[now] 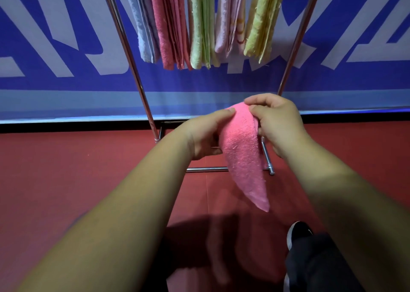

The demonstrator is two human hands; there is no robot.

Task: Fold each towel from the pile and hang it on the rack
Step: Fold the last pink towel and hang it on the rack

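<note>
A small pink towel hangs folded between my hands, its point drooping toward the floor. My left hand grips its left edge, thumb pressed on the top. My right hand pinches the top right edge with curled fingers. Ahead stands the metal rack, its two slanted legs framing several folded towels hung side by side: blue, dark pink, green, pale pink and yellow-green. The pile is out of view.
The rack's lower crossbar and foot lie just under the towel on the red floor. A blue and white banner wall stands behind. My black shoe and dark trouser leg are at bottom right.
</note>
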